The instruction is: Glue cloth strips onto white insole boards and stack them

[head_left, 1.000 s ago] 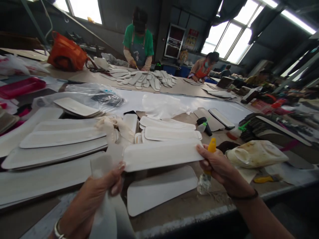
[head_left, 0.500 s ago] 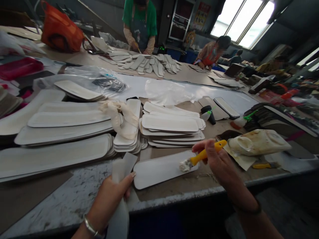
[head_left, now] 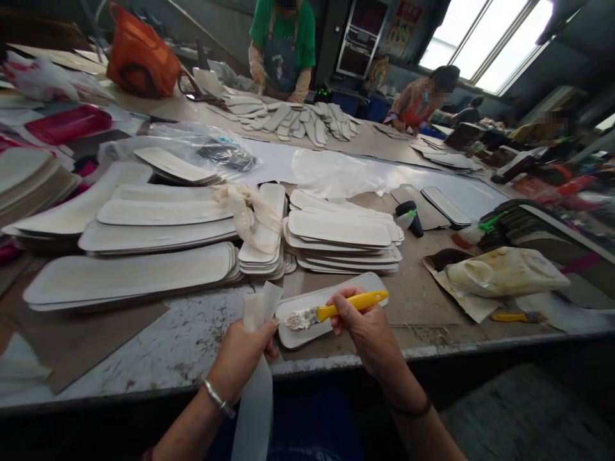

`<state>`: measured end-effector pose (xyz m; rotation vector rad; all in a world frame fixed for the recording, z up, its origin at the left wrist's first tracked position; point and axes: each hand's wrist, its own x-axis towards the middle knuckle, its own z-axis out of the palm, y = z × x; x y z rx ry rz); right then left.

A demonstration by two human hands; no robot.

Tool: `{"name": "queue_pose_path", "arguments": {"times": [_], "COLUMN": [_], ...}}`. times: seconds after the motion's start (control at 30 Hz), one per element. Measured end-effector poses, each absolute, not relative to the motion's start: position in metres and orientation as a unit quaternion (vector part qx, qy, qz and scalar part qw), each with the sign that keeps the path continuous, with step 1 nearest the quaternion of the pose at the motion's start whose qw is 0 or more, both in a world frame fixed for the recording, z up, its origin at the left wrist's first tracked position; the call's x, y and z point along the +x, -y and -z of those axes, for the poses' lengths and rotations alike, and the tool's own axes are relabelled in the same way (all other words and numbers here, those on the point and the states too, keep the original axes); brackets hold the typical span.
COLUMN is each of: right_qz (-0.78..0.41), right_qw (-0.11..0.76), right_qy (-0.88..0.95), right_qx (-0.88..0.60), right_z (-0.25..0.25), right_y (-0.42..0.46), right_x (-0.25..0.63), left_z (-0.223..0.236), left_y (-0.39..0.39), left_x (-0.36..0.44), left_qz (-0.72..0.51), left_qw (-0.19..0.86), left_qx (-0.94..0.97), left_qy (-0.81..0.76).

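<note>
My right hand (head_left: 361, 320) is closed round the yellow handle of a brush (head_left: 353, 305). White paste coats the bristles, which lie over the near left end of a long white panel with rounded corners (head_left: 331, 294). In my left hand (head_left: 250, 352) is a pale, flexible strip (head_left: 254, 410) that hangs down past the table edge. The thumb of that hand is beside the panel's left end; whether it presses on the panel I cannot tell.
Stacks of white panels (head_left: 129, 269) stand left and behind, a cream cloth (head_left: 252, 218) on one. At right are a stained plastic container (head_left: 509, 272) and a second yellow brush (head_left: 512, 317). Across the table, a person in green (head_left: 283, 51) stands by piled pieces.
The brush in my right hand has moved left along the panel, from its right end to its left end. My left hand still holds the strip. The view has shifted slightly.
</note>
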<state>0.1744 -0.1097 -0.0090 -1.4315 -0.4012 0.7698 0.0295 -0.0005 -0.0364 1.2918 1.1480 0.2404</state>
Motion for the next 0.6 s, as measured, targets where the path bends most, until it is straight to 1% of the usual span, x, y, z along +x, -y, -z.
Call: {"name": "queue_pose_path", "arguments": {"times": [0.1,0.17,0.37,0.6], "right_qz": [-0.335,-0.305,-0.142,0.02], "right_qw": [0.631,0.603,0.498,0.395], "right_qy": [0.194,0.209,0.267,0.31], "right_qx": [-0.672,-0.707,-0.813,-0.864], "right_z": [0.015,0.016,0.01,0.003], "right_y": [0.11,0.114,0.135,0.152], "right_x": [0.171,0.174,0.201,0.235], "left_z": [0.04,0.041,0.039,0.041], "left_y": [0.0,0.0,-0.001,-0.003], "left_x": [0.03,0.03,0.029,0.025], "left_qz": [-0.1,-0.098,-0.083,-0.074], "left_qw": [0.647,0.643,0.64,0.652], "left_qx": [0.565,0.566,0.565,0.569], "left_qy": [-0.503,-0.507,-0.513,-0.495]}}
